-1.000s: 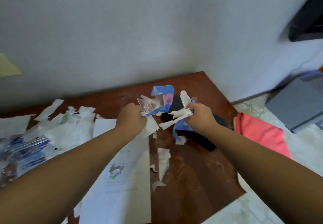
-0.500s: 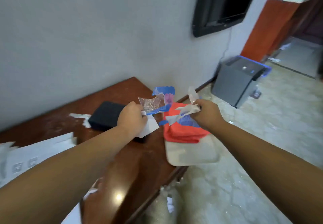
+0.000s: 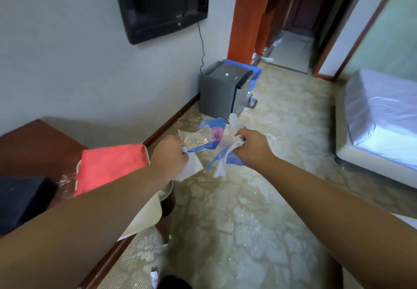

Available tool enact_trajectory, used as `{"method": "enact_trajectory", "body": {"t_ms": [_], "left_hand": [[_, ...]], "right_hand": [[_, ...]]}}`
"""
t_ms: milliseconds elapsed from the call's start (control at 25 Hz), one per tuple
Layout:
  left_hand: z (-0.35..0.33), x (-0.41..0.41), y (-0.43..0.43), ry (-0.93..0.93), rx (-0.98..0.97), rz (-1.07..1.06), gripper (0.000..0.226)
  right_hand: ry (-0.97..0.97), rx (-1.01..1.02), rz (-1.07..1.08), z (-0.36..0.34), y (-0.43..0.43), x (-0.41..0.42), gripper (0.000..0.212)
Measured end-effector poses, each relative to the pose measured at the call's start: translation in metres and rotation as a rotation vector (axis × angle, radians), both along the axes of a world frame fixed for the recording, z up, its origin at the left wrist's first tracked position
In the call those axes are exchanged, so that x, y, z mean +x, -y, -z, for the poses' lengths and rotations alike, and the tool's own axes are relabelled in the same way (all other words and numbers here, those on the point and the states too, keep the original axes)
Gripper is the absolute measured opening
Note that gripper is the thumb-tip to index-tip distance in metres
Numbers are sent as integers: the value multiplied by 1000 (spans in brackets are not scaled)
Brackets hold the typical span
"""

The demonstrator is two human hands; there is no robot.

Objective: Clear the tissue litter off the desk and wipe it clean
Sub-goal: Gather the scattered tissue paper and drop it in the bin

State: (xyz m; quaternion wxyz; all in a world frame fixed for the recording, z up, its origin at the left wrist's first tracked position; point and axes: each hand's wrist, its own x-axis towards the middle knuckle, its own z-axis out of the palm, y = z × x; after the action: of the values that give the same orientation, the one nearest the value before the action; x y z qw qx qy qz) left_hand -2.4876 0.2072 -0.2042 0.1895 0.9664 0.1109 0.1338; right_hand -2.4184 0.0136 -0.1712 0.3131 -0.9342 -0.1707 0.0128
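Lying on the table (image 3: 38,148) is a black box (image 3: 20,200), with a red cloth (image 3: 108,166) at the table's right edge. Just past that edge, above the floor, the left hand (image 3: 169,157) is clenched on a clear wrapper (image 3: 195,138) and a white sheet (image 3: 191,166). Further right of the table, the right hand (image 3: 252,148) is fisted round tissue scraps (image 3: 222,166) and a blue wrapper (image 3: 214,128). All this litter is off the table, held in the air.

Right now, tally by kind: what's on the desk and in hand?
Red cloth: 1
Black box: 1
White sheet: 1
Litter wad, gripped by left hand and right hand: 1
Total: 4
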Motion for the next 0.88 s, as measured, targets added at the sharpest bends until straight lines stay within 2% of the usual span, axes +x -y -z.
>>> {"method": "enact_trajectory", "body": {"t_ms": [80, 200, 280, 480, 640, 720, 880], "left_hand": [[6, 33, 7, -49, -16, 6, 12], [20, 86, 10, -76, 16, 16, 34], [30, 124, 6, -96, 29, 31, 39], [42, 210, -29, -171, -15, -5, 20], [46, 235, -73, -262, -10, -109, 33], [49, 235, -97, -267, -31, -206, 30], [62, 217, -139, -314, -113, -465, 19]], "right_hand": [[-7, 18, 2, 6, 9, 24, 18], [-21, -1, -2, 17, 14, 69, 12], [-23, -11, 9, 23, 13, 104, 9], [-26, -29, -15, 34, -15, 195, 12], [-63, -47, -139, 38, -65, 240, 8], [-99, -54, -246, 42, -97, 253, 1], [-179, -39, -454, 59, -168, 270, 17]]}}
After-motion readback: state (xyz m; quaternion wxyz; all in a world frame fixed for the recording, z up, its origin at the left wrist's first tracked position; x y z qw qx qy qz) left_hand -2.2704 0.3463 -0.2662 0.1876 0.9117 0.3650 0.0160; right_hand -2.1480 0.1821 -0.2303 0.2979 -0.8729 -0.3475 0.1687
